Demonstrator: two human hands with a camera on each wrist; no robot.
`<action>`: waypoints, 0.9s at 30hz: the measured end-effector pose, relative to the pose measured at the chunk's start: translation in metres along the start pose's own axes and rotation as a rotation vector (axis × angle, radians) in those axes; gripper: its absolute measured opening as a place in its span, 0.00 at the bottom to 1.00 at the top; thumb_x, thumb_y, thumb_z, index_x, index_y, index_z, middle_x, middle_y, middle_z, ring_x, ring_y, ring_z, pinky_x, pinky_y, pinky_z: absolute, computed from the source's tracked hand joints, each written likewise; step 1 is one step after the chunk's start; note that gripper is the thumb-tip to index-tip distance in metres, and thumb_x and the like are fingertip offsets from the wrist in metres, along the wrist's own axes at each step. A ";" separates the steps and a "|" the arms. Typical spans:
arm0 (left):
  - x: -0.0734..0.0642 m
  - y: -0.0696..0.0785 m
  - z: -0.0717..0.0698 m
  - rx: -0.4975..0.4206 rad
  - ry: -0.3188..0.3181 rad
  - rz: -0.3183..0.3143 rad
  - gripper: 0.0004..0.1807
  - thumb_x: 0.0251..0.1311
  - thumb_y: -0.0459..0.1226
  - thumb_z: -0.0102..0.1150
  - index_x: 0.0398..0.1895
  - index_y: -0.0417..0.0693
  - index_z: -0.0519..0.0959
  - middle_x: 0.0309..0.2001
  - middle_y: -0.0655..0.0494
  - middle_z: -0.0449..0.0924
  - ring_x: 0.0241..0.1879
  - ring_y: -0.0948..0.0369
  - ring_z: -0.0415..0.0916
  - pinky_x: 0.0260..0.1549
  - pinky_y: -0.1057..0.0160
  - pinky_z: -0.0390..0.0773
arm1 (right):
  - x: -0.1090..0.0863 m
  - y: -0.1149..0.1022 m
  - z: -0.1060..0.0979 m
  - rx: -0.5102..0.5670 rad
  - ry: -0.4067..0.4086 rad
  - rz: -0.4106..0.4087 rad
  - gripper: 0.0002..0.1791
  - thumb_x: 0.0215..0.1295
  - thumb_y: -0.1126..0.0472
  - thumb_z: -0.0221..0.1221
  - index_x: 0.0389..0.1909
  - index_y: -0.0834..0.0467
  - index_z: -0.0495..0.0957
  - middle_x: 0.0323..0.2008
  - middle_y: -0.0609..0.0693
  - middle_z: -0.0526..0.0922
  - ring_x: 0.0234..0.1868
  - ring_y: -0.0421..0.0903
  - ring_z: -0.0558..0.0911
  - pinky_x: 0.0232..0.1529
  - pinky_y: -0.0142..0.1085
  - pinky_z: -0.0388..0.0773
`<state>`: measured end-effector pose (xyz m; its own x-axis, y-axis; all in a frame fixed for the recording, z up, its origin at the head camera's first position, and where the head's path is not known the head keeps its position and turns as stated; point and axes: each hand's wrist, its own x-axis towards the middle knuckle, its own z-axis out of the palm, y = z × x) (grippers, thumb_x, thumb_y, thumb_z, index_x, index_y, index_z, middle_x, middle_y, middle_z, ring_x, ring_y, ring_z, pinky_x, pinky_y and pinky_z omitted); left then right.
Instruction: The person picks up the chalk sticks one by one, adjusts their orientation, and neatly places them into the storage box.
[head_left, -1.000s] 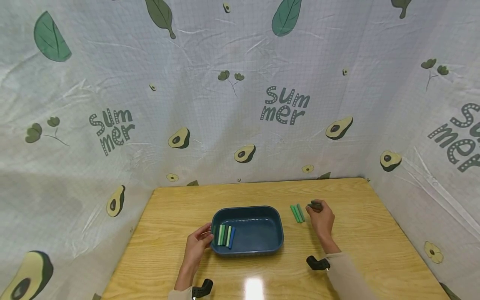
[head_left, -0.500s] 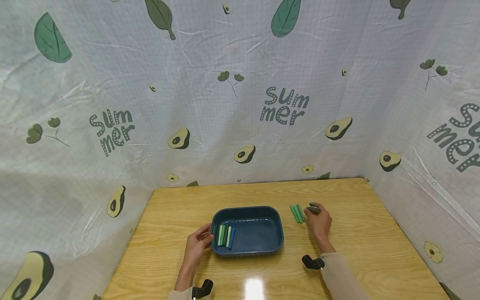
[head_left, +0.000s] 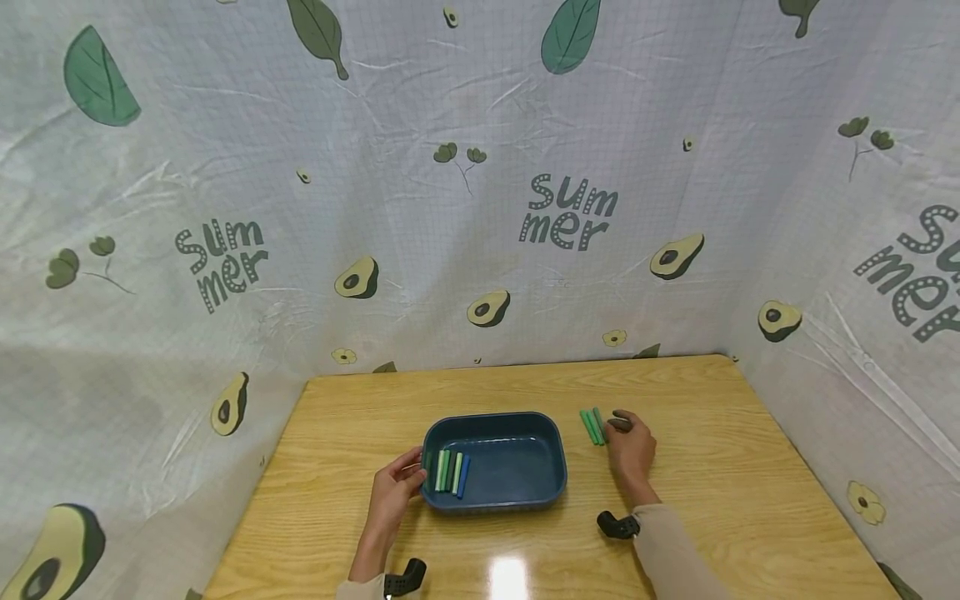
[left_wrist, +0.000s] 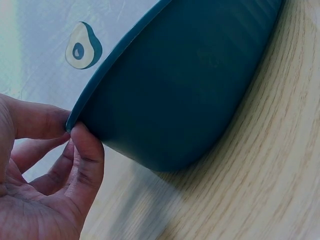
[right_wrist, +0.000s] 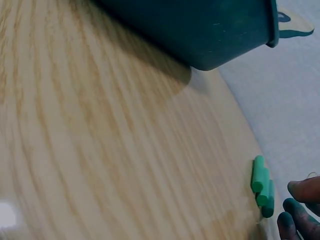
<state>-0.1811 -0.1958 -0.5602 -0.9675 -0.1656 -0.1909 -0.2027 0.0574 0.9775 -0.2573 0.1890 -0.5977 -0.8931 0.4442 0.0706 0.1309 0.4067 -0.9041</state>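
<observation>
A dark blue-green tray (head_left: 517,471) holds several slim chalk-like sticks side by side at its left end, in greens and one blue stick (head_left: 464,477). My left hand (head_left: 394,496) pinches the tray's left rim between thumb and fingers; the left wrist view shows this grip on the rim (left_wrist: 107,60) closely. Right of the tray, three green sticks (head_left: 595,427) lie together on the table. Just beside them is my right hand (head_left: 632,448), fingers loosely bent. In the right wrist view its fingertips (right_wrist: 288,220) look dark, apart from the thumb, with no stick visible between them.
The wooden table (head_left: 360,400) reaches back to a white printed curtain (head_left: 420,250), which also hangs along the left and right sides. A black wrist camera (head_left: 617,525) sits on the right wrist, another wrist camera (head_left: 407,577) on the left.
My right hand has moved left and slightly toward me, closer to the three green sticks. The left hand, the tray and the sticks have stayed in place.
</observation>
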 end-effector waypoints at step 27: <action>0.000 -0.002 0.000 -0.015 -0.004 0.012 0.24 0.64 0.25 0.54 0.65 0.36 0.72 0.59 0.35 0.73 0.47 0.58 0.76 0.35 0.67 0.80 | -0.005 -0.002 0.023 -0.086 0.106 -0.014 0.16 0.63 0.62 0.62 0.49 0.64 0.80 0.41 0.64 0.87 0.39 0.59 0.85 0.42 0.53 0.78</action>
<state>-0.1810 -0.1962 -0.5621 -0.9704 -0.1615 -0.1797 -0.1891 0.0448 0.9809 -0.2626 0.1674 -0.6061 -0.8451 0.5183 0.1310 0.1595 0.4784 -0.8635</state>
